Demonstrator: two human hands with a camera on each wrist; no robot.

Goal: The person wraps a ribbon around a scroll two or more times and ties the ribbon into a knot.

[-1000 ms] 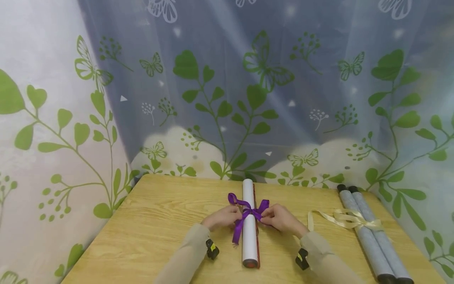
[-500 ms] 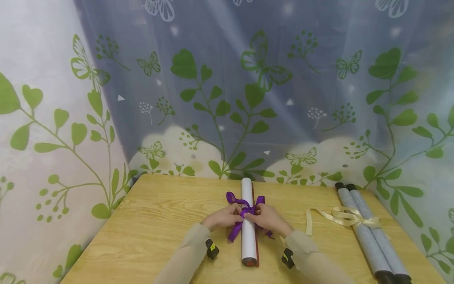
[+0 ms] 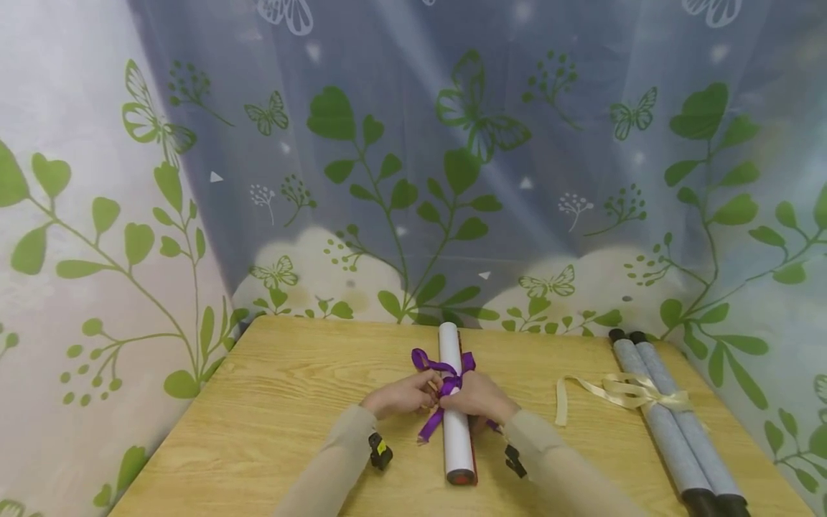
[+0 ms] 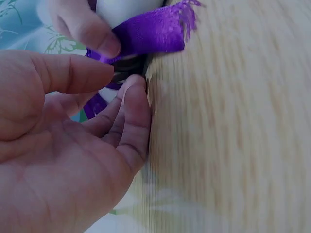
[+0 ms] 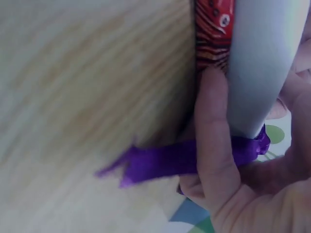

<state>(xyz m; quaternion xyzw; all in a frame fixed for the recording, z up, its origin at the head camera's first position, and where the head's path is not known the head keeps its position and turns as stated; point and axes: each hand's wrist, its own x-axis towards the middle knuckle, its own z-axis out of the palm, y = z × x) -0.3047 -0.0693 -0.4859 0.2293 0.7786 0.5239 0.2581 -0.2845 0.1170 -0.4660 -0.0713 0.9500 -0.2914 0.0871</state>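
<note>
A white scroll [image 3: 457, 438] lies lengthwise on the table, with a red patterned strip [image 5: 214, 29] along its right side. Around its middle is a knotted purple ribbon [image 3: 450, 384] with loops and frayed tails. My right hand [image 3: 481, 398] grips the scroll just below the knot, thumb over the top and a finger [image 5: 214, 121] against the red strip. Left of the scroll, my left hand [image 3: 403, 395] has its fingers loosely bent beside the ribbon. In the left wrist view, a gap shows between its thumb [image 4: 82, 73] and fingertips. The scroll's underside is hidden.
Two grey scrolls [image 3: 678, 431] with black ends lie side by side at the table's right, tied with a cream ribbon [image 3: 629, 391] whose tail reaches left. The wooden table [image 3: 291, 366] ends at a patterned curtain [image 3: 388, 179] behind.
My right hand has moved left from the ribbon's right side onto the scroll. My left hand's fingers have loosened from the ribbon. The scroll's near end has shifted slightly right.
</note>
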